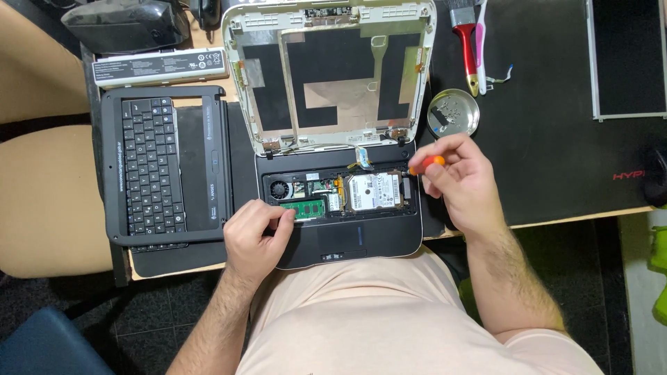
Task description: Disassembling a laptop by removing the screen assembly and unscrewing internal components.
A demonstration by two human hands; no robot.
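Observation:
A small laptop base point(389, 239) lies open in front of me, its keyboard deck removed, showing a fan, a green memory module point(308, 207) and a silver hard drive point(375, 191). Its empty white screen lid point(329, 73) stands behind, the panel gone. My left hand point(256, 236) rests on the base's left front corner, fingers by the memory module. My right hand point(460, 177) holds a small orange-handled screwdriver point(426, 164) at the base's right rear corner, near the hinge.
The removed keyboard deck point(165, 163) lies left of the base, a grey battery pack point(161, 67) behind it. A round metal dish point(453, 112) with screws, a red-handled brush point(466, 40) and a pink tool sit on the black mat; a screen panel point(627, 59) lies far right.

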